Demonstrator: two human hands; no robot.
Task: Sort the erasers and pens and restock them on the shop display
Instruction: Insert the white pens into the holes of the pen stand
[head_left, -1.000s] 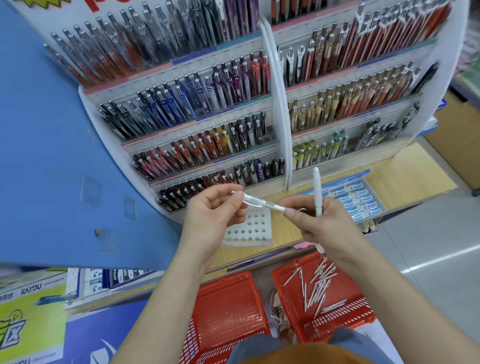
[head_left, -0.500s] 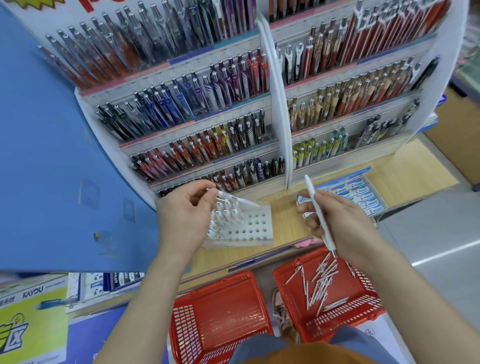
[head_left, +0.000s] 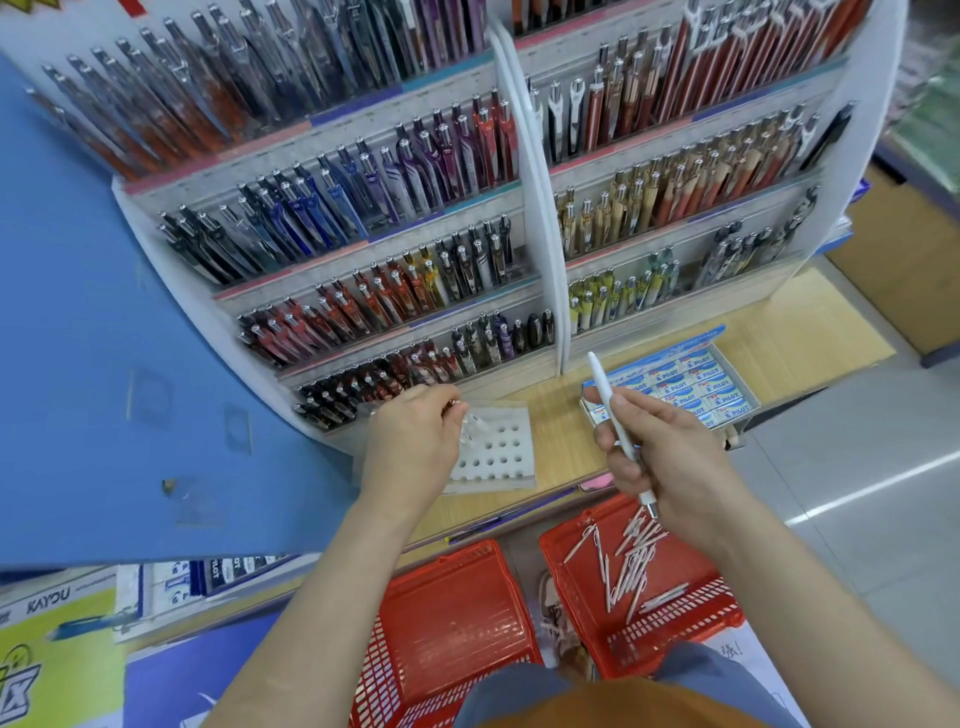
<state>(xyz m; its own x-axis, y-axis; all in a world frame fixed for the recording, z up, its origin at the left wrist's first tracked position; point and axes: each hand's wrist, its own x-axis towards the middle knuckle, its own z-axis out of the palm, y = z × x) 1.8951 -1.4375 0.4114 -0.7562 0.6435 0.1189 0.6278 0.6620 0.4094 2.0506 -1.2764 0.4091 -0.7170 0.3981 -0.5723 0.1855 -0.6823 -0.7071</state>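
Head view has my left hand (head_left: 415, 441) curled, its fingertips pinching what looks like a clear pen (head_left: 475, 422) over the holed white holder (head_left: 501, 457) directly beneath them; most holes beyond my fingers look unfilled. My right hand (head_left: 670, 457) is wrapped around a white pen (head_left: 604, 387), one end pointing up and away from my palm. Just past that end sits the eraser box (head_left: 696, 387), packed in rows. Below my right wrist the red basket (head_left: 675, 636) holds a scatter of loose pens (head_left: 631, 564), so I judge the erasers done and most pen restocking yet to come.
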